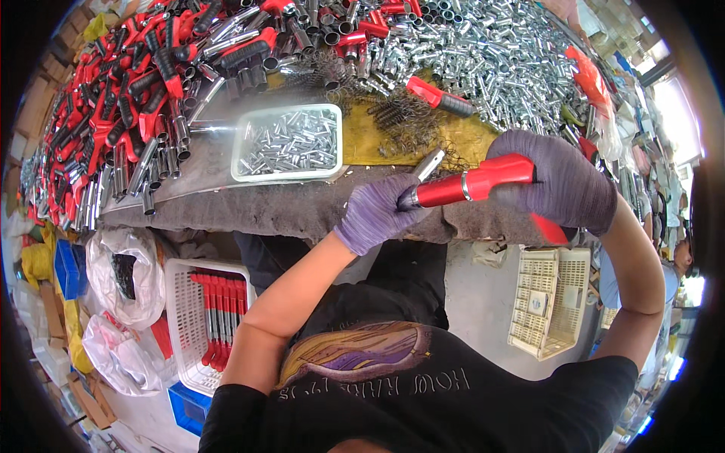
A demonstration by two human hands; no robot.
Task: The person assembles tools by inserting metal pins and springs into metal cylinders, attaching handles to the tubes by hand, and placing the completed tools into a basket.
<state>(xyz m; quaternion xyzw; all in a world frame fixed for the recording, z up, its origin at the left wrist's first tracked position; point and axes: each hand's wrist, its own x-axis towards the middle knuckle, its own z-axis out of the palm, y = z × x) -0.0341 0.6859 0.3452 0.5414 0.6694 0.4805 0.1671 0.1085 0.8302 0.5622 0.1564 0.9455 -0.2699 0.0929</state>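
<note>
I hold a red tool handle (pixel 445 190) with a metal ring around it, above the bench's front edge. My left hand (pixel 380 213), in a purple knit glove, is closed around its dark left end. A short metal tube (pixel 429 164) sticks out just above those fingers; what supports it is hidden. My right hand (pixel 557 180), in a darker purple glove, wraps the handle's right end, with its fingertips mostly hidden. Below the right palm another red piece (pixel 549 229) shows, and I cannot tell whether it is held.
Red-and-black handles (pixel 143 83) are heaped at the far left, metal tube parts (pixel 491 68) at the far right. Between them lie thin springs (pixel 408 121) and a white tub (pixel 337 143) of small metal pins. Below the bench stand a white basket (pixel 175 302) with red handles and a cream basket (pixel 521 332).
</note>
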